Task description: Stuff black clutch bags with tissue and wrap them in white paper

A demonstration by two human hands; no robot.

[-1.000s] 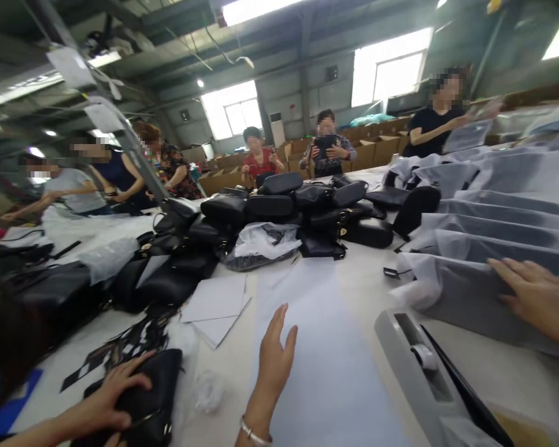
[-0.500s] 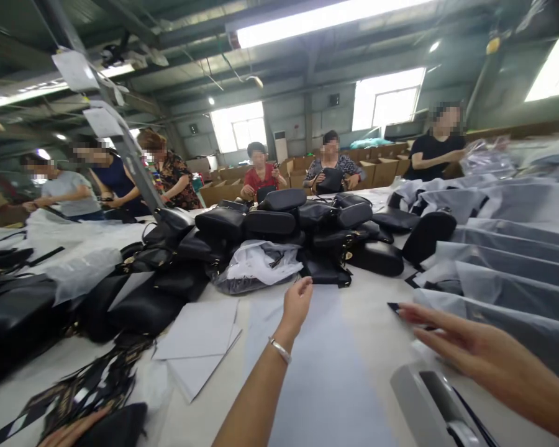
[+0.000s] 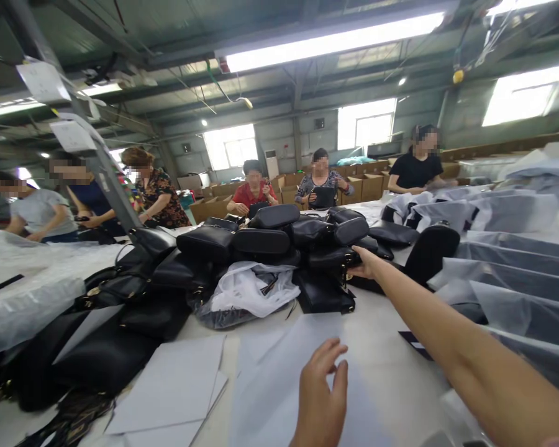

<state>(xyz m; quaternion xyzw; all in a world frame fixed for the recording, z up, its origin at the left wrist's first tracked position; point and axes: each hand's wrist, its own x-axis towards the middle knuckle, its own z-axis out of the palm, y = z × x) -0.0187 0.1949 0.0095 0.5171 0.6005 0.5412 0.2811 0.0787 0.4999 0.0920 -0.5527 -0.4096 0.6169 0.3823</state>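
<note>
My right hand reaches across to the pile, its fingers closed on the end of a black handbag with gold-coloured fittings. Part of the grip is hidden behind the hand. Nearer to me, my left hand hovers over pale, thin sheets, empty, with the fingers loosely bent and the thumb apart. A clear plastic bag with something dark inside lies in front of the pile. Just right of it sits another black bag.
White boards are stacked at the left, beside more black handbags. Bags in translucent wrapping stand in a row on the right. Several people work across the table, one in a red top. A grey post rises at the left.
My right hand has moved forward from the right side to take hold of a handbag in the pile. My left hand has drawn back towards me. The view has shifted slightly.
</note>
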